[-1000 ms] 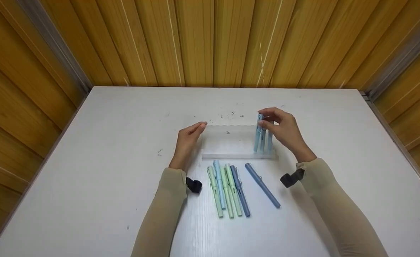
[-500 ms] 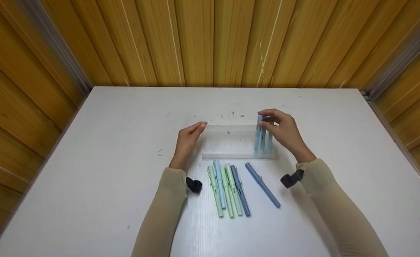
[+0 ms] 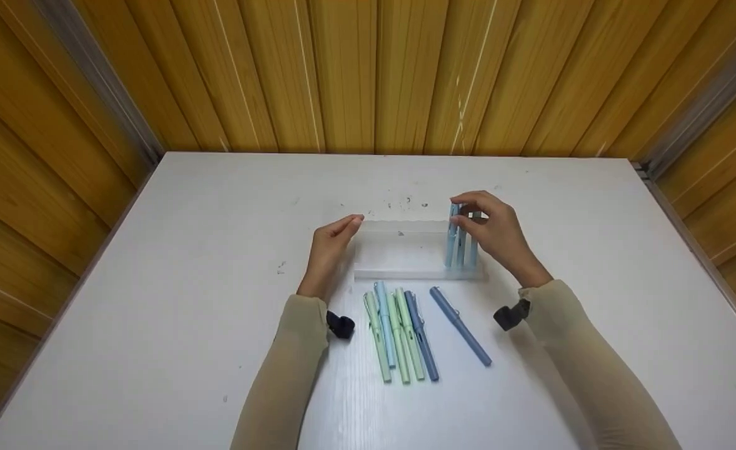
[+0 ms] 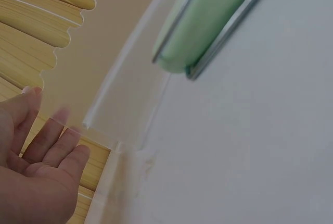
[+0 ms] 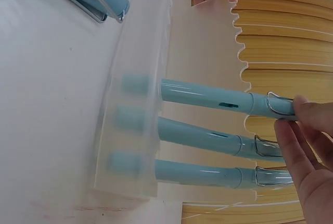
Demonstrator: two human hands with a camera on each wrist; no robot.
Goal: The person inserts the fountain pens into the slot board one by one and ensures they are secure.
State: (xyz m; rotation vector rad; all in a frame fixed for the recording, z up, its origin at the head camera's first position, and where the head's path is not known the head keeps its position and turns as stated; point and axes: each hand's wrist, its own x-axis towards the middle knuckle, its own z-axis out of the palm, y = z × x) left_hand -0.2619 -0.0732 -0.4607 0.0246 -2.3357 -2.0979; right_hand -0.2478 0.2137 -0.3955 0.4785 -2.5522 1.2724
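Note:
A clear pen stand with a scalloped back edge stands in the middle of the table. My left hand holds its left end, thumb and fingers at the upper corner of the back panel. Three light blue pens stand upright in a row at its right end. Between thumb and fingers of my right hand is the cap end of the innermost light blue pen, whose lower end sits in the stand's base. The other two, a middle pen and an outermost pen, pass partly behind my fingers in the right wrist view.
In front of the stand lie several pens: green pens, a light blue pen and a dark blue pen close together. Another dark blue pen lies apart, slanting right. A wood-patterned wall rises behind the white table.

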